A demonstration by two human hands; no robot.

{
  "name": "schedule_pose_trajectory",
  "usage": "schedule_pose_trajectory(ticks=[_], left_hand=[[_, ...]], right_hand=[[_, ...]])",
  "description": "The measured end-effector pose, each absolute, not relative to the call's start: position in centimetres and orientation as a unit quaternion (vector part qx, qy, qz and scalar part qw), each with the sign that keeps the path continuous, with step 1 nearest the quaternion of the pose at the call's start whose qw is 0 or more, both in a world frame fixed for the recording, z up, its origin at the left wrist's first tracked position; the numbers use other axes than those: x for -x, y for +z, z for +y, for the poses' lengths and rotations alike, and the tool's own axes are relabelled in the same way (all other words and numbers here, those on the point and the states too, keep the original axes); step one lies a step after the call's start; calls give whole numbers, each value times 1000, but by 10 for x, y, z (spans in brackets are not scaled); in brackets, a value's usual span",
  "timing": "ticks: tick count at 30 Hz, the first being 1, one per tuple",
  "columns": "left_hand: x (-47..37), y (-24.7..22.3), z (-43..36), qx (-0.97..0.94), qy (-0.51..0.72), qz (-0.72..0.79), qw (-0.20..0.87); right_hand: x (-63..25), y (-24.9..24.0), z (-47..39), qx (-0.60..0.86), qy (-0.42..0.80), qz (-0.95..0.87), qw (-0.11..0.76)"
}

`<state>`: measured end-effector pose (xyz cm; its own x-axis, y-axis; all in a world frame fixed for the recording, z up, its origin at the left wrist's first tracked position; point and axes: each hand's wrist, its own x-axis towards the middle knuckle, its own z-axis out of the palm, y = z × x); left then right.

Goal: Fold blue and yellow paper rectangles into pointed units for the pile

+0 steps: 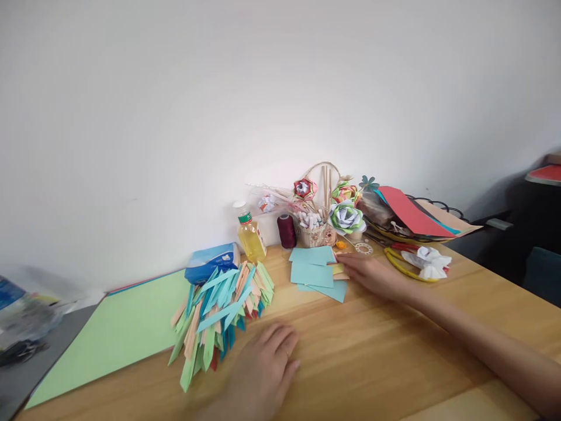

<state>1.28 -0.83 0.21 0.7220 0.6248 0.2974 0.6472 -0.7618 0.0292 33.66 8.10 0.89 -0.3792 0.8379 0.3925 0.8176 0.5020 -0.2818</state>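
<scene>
Blue cards [312,273] lie near the middle of the table's [350,356] back edge. The right hand [367,272] reaches their right side, its grip unclear; the left hand [268,367], fingers loosely apart, rests beside folded strips [219,307]. Light fingertip contact at the edges would avoid creasing the cards.

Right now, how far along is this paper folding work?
Partly done, it seems. Folded strips lie heaped, and several paper flowers look finished. The right hand is at the edge of the small blue papers; whether it grips any is unclear. The left hand is near the strips, with nothing visibly held. Those papers and the large green sheet lie flat, probably unfolded work left.
</scene>
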Motion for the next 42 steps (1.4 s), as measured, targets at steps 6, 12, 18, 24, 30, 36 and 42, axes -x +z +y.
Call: schedule_pose_trajectory(ticks=[6,12,18,24,30,36,42], left_hand=[[-70,31,54,926,-109,-362,21],[-124,41,123,917,-58,-395,6],[-128,44,133,914,-80,-396,42],[-127,33,143,927,-44,-371,-35],[-124,38,153,901,-38,-425,-74],[-118,39,168,876,-86,-444,-168],[-119,37,170,864,-99,-442,-221]], right_hand=[[-345,1,61,513,70,-817,254],[-350,-13,51,549,59,-791,264],[-344,-12,48,548,45,-793,261],[-345,-13,46,575,41,-766,284],[-345,-16,47,596,25,-751,285],[-346,-17,48,584,3,-766,269],[-344,-18,50,583,-2,-767,267]])
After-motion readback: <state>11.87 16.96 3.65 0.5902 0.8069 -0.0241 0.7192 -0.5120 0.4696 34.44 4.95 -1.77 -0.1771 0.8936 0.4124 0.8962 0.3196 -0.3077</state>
